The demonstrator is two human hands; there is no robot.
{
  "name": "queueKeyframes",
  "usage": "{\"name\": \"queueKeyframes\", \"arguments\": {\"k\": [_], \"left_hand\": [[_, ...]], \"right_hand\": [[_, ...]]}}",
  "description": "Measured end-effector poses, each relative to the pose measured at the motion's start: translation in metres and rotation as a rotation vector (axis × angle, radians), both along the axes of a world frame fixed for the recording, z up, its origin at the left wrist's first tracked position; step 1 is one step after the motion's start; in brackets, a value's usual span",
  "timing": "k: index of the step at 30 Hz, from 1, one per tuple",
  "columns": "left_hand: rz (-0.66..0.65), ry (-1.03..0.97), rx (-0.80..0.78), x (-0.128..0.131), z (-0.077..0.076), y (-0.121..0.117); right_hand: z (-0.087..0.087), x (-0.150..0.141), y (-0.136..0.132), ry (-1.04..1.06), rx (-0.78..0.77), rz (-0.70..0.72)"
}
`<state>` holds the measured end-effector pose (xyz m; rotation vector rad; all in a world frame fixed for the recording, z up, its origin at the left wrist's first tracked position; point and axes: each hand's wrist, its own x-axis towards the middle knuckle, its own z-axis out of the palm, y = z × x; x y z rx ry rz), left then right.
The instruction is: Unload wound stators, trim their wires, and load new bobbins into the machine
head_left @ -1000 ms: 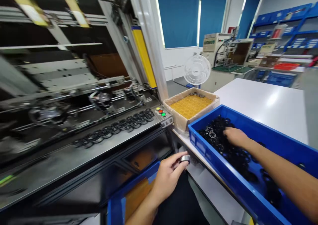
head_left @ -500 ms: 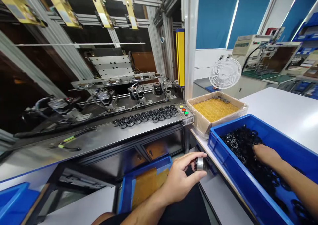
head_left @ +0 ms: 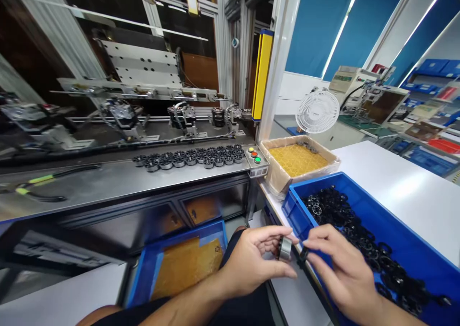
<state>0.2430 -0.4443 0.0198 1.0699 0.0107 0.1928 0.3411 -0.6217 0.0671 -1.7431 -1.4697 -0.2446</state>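
My left hand (head_left: pixel 253 259) holds a short silver metal ring (head_left: pixel 285 248) with a dark inside, thumb below and fingers around its far side. Close beside it, my right hand (head_left: pixel 339 263) pinches a small black plastic part (head_left: pixel 304 255) between thumb and fingers. A narrow gap shows between the ring and the black part. Under and behind my right hand stands a blue bin (head_left: pixel 362 184) with a heap of black ring-shaped plastic parts (head_left: pixel 334 203). Rows of dark-and-silver rings (head_left: pixel 194 157) stand on the metal ledge (head_left: pixel 118 184) ahead.
Green-handled pliers (head_left: pixel 39 180) lie at the ledge's left. A button box (head_left: pixel 257 159) sits at its right end, beside a plastic-lined carton (head_left: pixel 298 160) with yellow sheet. Machine fixtures (head_left: pixel 183 117) stand behind the ledge. A blue tray (head_left: pixel 187 263) is below, and a white fan (head_left: pixel 317 112) stands behind.
My right hand has come out of the blue bin with a black plastic part and moved left to the ring. My left hand still holds the ring. The view has turned right.
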Motion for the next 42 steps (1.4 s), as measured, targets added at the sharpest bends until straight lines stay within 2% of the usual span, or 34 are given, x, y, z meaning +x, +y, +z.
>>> {"name": "queueKeyframes", "arguments": {"k": [3, 7, 13, 19, 35, 42], "left_hand": [[-0.058, 0.004, -0.028, 0.002, -0.003, -0.011], [-0.062, -0.049, -0.032, 0.004, -0.005, -0.019], [-0.014, -0.096, -0.008, 0.004, -0.006, -0.015], [-0.024, -0.079, 0.000, 0.001, -0.007, -0.014], [-0.041, -0.095, -0.019, -0.002, -0.007, -0.013], [-0.061, 0.005, 0.010, -0.004, -0.005, -0.013]], "right_hand": [[-0.002, -0.013, 0.003, 0.052, 0.046, 0.042], [-0.004, -0.006, -0.001, -0.013, 0.085, 0.042], [-0.005, -0.002, -0.005, -0.080, 0.017, 0.126], [-0.010, 0.003, -0.005, -0.303, 0.056, 0.071], [-0.008, 0.004, -0.006, -0.447, 0.022, 0.065], [-0.003, 0.004, -0.005, -0.489, 0.035, 0.057]]}}
